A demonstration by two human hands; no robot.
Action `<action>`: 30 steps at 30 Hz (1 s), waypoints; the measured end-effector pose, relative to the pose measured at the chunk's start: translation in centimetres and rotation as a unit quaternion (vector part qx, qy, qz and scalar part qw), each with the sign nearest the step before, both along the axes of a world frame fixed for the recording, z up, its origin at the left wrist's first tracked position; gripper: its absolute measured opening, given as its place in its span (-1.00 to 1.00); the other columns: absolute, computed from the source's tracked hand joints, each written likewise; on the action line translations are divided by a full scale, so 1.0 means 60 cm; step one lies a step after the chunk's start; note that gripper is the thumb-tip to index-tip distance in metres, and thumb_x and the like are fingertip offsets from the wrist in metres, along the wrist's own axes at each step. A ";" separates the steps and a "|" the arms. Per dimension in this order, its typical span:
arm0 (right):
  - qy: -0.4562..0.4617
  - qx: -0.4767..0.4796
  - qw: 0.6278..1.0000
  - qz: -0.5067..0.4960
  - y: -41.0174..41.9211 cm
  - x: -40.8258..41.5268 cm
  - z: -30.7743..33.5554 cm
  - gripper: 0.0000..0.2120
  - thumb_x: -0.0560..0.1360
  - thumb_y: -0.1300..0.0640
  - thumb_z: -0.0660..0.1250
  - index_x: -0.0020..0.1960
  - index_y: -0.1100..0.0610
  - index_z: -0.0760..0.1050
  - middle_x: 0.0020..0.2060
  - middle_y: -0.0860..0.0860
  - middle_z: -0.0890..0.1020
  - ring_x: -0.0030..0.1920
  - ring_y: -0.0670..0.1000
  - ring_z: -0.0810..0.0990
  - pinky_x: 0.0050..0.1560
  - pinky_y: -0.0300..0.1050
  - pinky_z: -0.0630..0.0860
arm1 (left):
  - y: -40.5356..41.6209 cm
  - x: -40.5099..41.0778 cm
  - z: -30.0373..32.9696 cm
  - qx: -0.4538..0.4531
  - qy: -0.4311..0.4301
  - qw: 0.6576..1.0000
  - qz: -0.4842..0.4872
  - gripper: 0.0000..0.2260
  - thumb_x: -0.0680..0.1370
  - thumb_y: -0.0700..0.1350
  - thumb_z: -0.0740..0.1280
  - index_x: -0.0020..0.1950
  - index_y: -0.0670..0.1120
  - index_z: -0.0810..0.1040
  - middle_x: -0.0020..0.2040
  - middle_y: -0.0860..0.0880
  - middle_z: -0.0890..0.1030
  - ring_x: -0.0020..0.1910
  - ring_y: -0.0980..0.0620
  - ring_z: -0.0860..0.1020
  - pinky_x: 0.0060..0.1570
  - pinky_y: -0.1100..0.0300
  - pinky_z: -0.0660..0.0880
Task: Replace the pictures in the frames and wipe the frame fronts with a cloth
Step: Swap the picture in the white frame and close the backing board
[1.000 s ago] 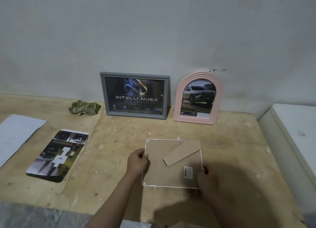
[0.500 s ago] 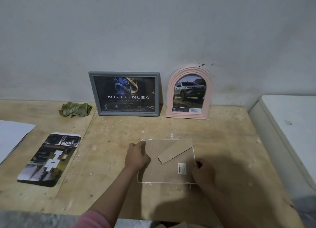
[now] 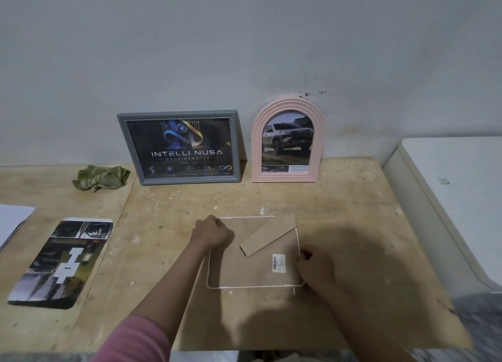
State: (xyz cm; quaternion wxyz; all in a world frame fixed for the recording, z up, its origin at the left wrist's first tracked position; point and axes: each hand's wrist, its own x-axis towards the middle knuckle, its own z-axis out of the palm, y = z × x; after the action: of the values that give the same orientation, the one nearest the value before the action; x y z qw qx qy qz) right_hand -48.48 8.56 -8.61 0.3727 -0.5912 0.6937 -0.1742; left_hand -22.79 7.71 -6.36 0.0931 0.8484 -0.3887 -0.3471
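Observation:
A white-rimmed frame [image 3: 244, 274] lies face down on the wooden table [image 3: 339, 226], its brown cardboard back and folded stand [image 3: 267, 238] facing up. My left hand [image 3: 212, 232] is curled at the frame's upper left corner. At the right edge, beside the barcode sticker [image 3: 279, 263], my right hand [image 3: 315, 265] pinches the frame. A loose printed picture [image 3: 63, 261] lies flat at the left. A crumpled green cloth [image 3: 101, 177] sits near the wall.
A grey rectangular frame [image 3: 180, 147] and a pink arched frame [image 3: 287, 141] with a truck picture lean against the wall. White paper [image 3: 12, 220] lies at the far left. A white cabinet top [image 3: 456, 198] borders the table on the right.
My left hand slid up to the frame's upper left corner. My right hand stays at the right edge. The view has shifted a little; the frame keeps its place.

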 end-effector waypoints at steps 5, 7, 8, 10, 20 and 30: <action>0.021 0.000 1.000 0.000 -0.001 0.003 0.004 -0.87 0.45 0.28 0.28 -0.16 0.19 0.61 -0.23 0.11 0.66 -0.28 0.01 0.46 -0.28 -0.18 0.24 | -0.022 0.003 0.015 0.023 0.056 0.998 0.023 -0.69 0.49 -0.03 0.26 0.12 -0.20 0.49 0.14 -0.17 0.52 0.13 -0.17 0.50 0.09 0.05 0.51; 0.025 0.002 1.000 -0.003 -0.002 0.004 0.006 -0.87 0.44 0.27 0.28 -0.18 0.18 0.61 -0.24 0.13 0.65 -0.29 0.03 0.46 -0.29 -0.18 0.25 | -0.026 0.007 0.019 0.006 0.110 0.993 0.050 -0.86 0.47 -0.09 0.33 -0.16 -0.16 0.52 -0.06 -0.12 0.55 -0.04 -0.11 0.53 -0.11 0.13 0.48; 0.026 0.004 1.000 -0.005 -0.003 0.005 0.006 -0.87 0.43 0.28 0.28 -0.19 0.18 0.60 -0.24 0.14 0.65 -0.28 0.04 0.46 -0.29 -0.18 0.26 | -0.026 0.008 0.019 0.002 0.129 0.990 0.058 -0.86 0.47 -0.12 0.33 -0.23 -0.16 0.50 -0.14 -0.11 0.54 -0.14 -0.09 0.51 -0.21 0.17 0.43; 0.031 0.006 0.999 -0.007 -0.004 0.006 0.008 -0.87 0.42 0.28 0.28 -0.20 0.17 0.60 -0.24 0.15 0.65 -0.27 0.08 0.49 -0.28 -0.17 0.27 | -0.024 0.013 0.018 0.009 0.144 0.988 0.061 -0.84 0.44 -0.13 0.36 -0.17 -0.23 0.57 -0.20 -0.13 0.54 -0.25 -0.07 0.49 -0.31 0.20 0.36; 0.052 0.013 0.998 -0.012 -0.002 0.014 0.024 -0.88 0.40 0.27 0.28 -0.24 0.16 0.58 -0.23 0.16 0.63 -0.22 0.16 0.52 -0.28 -0.17 0.26 | -0.013 0.008 0.022 -0.006 0.170 0.979 0.113 -0.92 0.48 -0.21 0.27 -0.06 -0.18 0.44 -0.02 -0.15 0.49 -0.05 -0.16 0.50 -0.25 0.11 0.47; 0.058 0.022 0.998 -0.014 0.000 0.016 0.024 -0.80 0.40 0.27 0.28 -0.05 0.15 0.64 -0.10 0.15 0.66 -0.06 0.20 0.58 -0.21 -0.17 0.32 | 0.000 0.018 0.016 -0.050 0.254 0.942 0.212 -0.87 0.62 -0.20 0.18 0.00 -0.27 0.44 -0.14 -0.23 0.50 -0.30 -0.14 0.50 -0.35 0.11 0.58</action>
State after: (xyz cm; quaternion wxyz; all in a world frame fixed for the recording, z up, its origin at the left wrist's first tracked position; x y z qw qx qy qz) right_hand -47.54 8.57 -7.17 0.3425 -0.5822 0.7259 -0.1299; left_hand -21.74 7.71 -5.42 0.3021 0.7891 -0.1798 -0.5036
